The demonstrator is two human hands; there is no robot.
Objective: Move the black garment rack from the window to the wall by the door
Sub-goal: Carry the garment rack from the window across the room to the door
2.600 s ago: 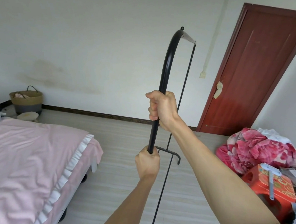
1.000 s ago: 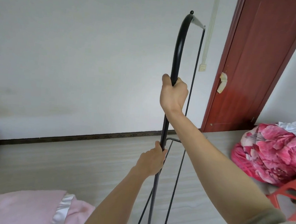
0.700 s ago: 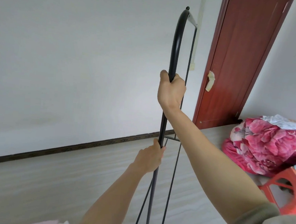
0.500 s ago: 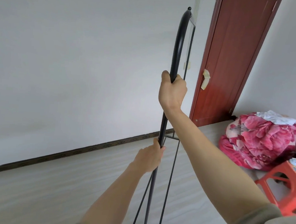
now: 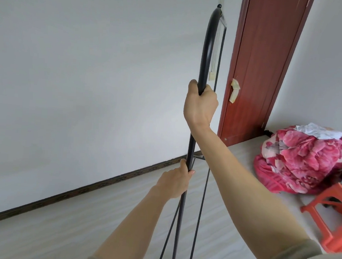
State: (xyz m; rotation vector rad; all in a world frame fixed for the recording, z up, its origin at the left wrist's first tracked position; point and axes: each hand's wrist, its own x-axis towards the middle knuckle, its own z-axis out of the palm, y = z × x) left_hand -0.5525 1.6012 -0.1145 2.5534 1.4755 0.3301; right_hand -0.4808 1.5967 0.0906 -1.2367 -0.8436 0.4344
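Observation:
The black garment rack (image 5: 206, 49) stands upright and edge-on in front of me, its near post curving over at the top. My right hand (image 5: 200, 105) is shut around the post at chest height. Lower down, my left hand (image 5: 174, 180) grips the same post. The rack's foot is cut off at the bottom edge. Behind it rise the white wall (image 5: 89, 73) and the red-brown door (image 5: 265, 65).
A pink flowered quilt bundle (image 5: 301, 160) lies on the floor right of the door. An orange plastic stool (image 5: 336, 217) stands at the right edge. A dark skirting board (image 5: 93, 186) runs along the foot of the wall, above pale floor.
I have carried the rack toward the wall by the door. The bed and basket have dropped out of view, and the door and quilt bundle are closer. Both hands keep their grip.

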